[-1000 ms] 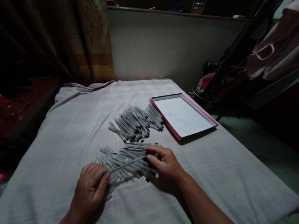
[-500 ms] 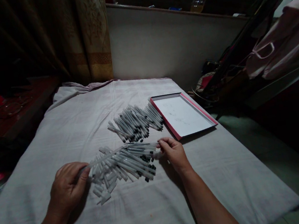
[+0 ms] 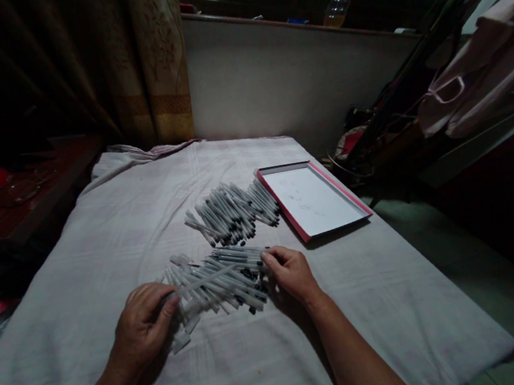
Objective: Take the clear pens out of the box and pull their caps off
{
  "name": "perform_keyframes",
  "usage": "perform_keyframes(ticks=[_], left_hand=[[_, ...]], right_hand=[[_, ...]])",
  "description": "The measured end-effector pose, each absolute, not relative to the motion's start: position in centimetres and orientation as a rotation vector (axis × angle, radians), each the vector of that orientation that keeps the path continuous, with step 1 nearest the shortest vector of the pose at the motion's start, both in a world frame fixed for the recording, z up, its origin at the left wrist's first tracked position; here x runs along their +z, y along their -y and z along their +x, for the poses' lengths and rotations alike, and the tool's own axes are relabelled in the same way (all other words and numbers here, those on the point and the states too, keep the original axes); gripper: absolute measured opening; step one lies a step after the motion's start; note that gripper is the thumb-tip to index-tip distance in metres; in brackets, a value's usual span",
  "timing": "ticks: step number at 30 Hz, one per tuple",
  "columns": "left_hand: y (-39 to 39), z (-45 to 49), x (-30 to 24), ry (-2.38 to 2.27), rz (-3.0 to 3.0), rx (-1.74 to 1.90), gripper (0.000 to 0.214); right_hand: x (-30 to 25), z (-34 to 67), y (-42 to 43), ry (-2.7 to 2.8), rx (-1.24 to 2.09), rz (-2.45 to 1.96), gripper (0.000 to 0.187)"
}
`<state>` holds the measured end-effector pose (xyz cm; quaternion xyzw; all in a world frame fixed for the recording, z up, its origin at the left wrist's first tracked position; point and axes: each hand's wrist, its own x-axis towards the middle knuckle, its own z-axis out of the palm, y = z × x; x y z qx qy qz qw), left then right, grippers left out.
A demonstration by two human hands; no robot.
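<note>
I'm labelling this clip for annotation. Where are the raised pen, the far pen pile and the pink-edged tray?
raised pen (image 3: 212,279), head view, mid-barrel.
far pen pile (image 3: 233,212), head view, middle of the heap.
pink-edged tray (image 3: 316,200), head view, bare white floor.

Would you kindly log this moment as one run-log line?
left hand: pinching single pen over near pen pile | right hand: touching pile's right end | beyond: far pen pile, pink-rimmed tray

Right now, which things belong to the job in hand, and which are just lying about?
In hand: left hand, pinching a pen; right hand, on the near pen pile.
Lying about: far pen pile; pink-rimmed tray; curtain; hanging pink cloth.
</note>
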<state>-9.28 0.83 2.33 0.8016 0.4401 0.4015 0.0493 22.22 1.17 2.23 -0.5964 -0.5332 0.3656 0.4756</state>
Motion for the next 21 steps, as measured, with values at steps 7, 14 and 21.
perform_keyframes(ticks=[7, 14, 21], left_hand=[[0.1, -7.1, 2.5, -1.221, 2.457, 1.11, 0.016], [0.1, -7.3, 2.2, -1.247, 2.492, 1.108, 0.016], [-0.9, -8.1, 3.1, -1.183, 2.568, 0.993, 0.019]], right_hand=[[2.9, 19.9, -0.2, 1.468, 1.235, -1.254, 0.064], [3.0, 19.0, -0.2, 1.492, 1.313, -1.32, 0.052], [3.9, 19.4, -0.3, 1.584, 1.208, -1.212, 0.035]])
